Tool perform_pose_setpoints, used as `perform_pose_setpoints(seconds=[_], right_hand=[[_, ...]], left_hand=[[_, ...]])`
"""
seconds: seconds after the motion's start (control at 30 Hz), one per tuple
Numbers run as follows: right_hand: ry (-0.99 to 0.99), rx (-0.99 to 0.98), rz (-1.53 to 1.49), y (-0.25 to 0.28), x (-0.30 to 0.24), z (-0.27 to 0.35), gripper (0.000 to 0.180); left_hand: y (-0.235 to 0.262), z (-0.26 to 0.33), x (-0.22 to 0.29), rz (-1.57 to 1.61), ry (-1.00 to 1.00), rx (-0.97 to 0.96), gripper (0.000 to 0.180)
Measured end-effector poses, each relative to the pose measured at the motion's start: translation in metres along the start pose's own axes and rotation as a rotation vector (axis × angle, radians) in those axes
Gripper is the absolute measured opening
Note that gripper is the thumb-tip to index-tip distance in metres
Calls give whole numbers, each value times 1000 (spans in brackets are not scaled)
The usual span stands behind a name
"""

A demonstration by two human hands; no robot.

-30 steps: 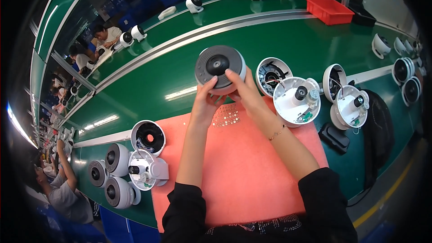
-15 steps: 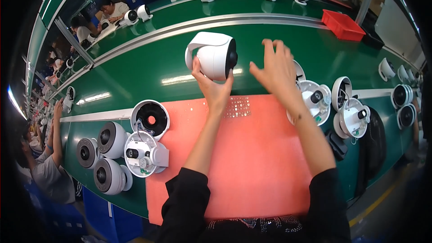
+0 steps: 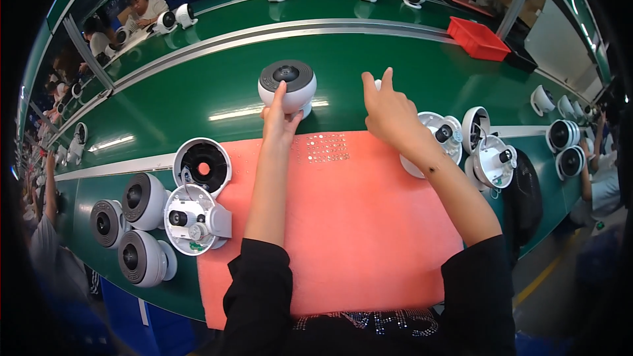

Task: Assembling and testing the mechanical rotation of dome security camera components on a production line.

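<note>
In my left hand (image 3: 281, 116) is a round white camera (image 3: 287, 87), with its dark ringed face tilted upward. My thumb lies on that face and my fingers go round the body. To the right, my right hand (image 3: 390, 109) is over the green surface with two fingers raised and the others curled. A small whitish bit (image 3: 378, 84) shows between the raised fingers; its kind is hidden. Below the hands lies a pink mat (image 3: 369, 224) bearing rows of small screws (image 3: 328, 148).
Left of the mat are finished-looking cameras (image 3: 134, 256) and an opened camera housing (image 3: 196, 219). More opened housings (image 3: 494, 160) lie on the right. A red bin (image 3: 478, 37) stands at the far right. Other people sit along the line, among them a person (image 3: 146, 10) at far left.
The camera in my left hand has turned from facing right to facing up. My right hand's spread fingers have partly curled, and a whitish bit now shows between them. The view has shifted slightly.
</note>
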State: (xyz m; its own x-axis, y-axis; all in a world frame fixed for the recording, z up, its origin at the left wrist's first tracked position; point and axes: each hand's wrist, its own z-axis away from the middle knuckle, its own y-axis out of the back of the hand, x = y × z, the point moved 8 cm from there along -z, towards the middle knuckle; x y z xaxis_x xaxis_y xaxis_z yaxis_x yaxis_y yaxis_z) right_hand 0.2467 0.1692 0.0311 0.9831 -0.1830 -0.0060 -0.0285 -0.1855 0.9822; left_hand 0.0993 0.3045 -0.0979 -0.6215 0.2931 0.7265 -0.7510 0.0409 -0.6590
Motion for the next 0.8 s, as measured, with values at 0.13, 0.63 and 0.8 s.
perform_pose_setpoints(seconds=[0.13,0.63,0.8], right_hand=[[205,96,-111,42,-10,70,59],[321,161,-822,47,41,225,38],[236,215,-899,34,58,236,44]], left_hand=[[1,0,-9,-59,84,13,103],[-130,157,-116,-624,63,-875,77],[-127,167,-118,-518,28,-861,72]])
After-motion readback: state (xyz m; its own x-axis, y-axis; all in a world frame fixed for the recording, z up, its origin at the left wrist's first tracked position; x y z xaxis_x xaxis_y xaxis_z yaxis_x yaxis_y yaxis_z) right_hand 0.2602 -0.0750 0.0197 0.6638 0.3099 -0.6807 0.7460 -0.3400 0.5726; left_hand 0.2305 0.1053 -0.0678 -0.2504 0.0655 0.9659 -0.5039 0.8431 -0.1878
